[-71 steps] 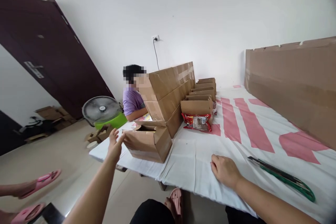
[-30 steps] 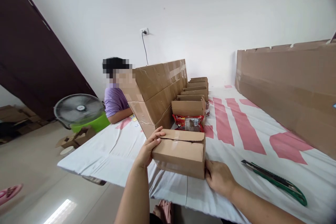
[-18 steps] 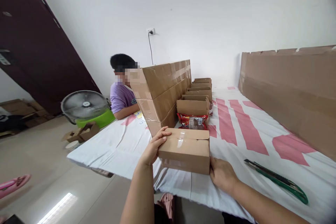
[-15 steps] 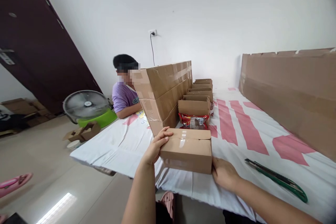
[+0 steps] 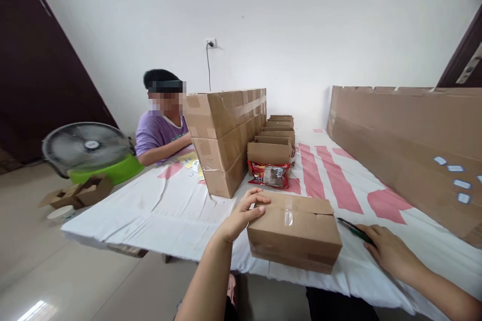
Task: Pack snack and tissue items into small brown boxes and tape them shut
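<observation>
A taped cardboard box (image 5: 297,241) lies at the table's near edge, with a short strip of clear tape across its top seam. My left hand (image 5: 244,213) grips its left end, fingers over the top. Right of the box, my right hand (image 5: 384,248) is closed around the green handle of a utility knife (image 5: 356,230). The knife's dark tip points toward the box's right side and lies close to it. Behind the box sits a red snack packet (image 5: 269,174), in front of a row of open cardboard boxes (image 5: 269,151).
Stacked sealed boxes (image 5: 226,135) stand left of the open ones. Across the table a person in a purple top (image 5: 160,133) sits. A large cardboard panel (image 5: 399,135) with small labels runs along the right. On the floor at left are a fan (image 5: 90,145) and open cartons (image 5: 81,190).
My right hand has left the box and taken hold of the utility knife. The box, with my left hand on it, has shifted right and slightly turned. The view has swung right.
</observation>
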The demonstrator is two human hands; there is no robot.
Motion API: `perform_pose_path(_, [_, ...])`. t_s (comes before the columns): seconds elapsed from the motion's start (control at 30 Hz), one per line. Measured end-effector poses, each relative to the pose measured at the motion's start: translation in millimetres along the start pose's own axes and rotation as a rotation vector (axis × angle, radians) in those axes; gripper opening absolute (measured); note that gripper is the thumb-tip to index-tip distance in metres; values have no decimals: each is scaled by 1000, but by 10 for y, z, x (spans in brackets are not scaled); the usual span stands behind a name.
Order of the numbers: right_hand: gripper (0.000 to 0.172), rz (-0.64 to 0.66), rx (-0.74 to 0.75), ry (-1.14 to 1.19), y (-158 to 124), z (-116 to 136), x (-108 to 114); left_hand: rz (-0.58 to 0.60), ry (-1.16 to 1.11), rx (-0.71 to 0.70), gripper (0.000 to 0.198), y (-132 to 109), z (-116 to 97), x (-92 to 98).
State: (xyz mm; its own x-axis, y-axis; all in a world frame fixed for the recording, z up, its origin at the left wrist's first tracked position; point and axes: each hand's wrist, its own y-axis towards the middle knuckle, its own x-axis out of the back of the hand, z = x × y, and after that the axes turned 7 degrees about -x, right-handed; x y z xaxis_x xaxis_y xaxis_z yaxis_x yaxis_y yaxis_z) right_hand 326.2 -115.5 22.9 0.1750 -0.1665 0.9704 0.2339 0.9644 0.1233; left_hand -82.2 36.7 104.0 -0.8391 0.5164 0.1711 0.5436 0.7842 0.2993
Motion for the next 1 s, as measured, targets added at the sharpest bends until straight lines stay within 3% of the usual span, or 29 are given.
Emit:
perform_pose_path(0.13, [39, -64, 2, 100, 92, 14, 79, 18, -31, 6, 30, 9, 20, -68])
perform_pose_path(0.27, [38, -244, 2, 241, 330, 401, 568, 44, -82, -7, 32, -4, 51, -75])
perform_pose_path(0.37, [40, -327, 232, 254, 414, 921, 1010, 96, -156, 19, 39, -28, 56, -78])
perform_pose_path(0.47, [39, -212, 526, 202, 450, 1475, 1267, 118, -204, 19, 41, -36, 72, -77])
perform_pose_path(0.57, [37, -162, 741, -4, 511, 1927, 1288, 146, -220, -36, 41, -22, 105, -70])
perform_pose_path(0.67, [36, -198, 887, -201, 586, 2227, 1205, 168, -243, -88, 41, -4, 133, -65])
perform_pose_path(0.83, [36, -282, 995, -310, 623, 2337, 1192, 163, -236, -105, 43, -2, 131, -56])
perform_pose_path(1.0, [38, -258, 983, -362, 476, 1993, 1362, 151, -187, -19, 41, -25, 132, -33])
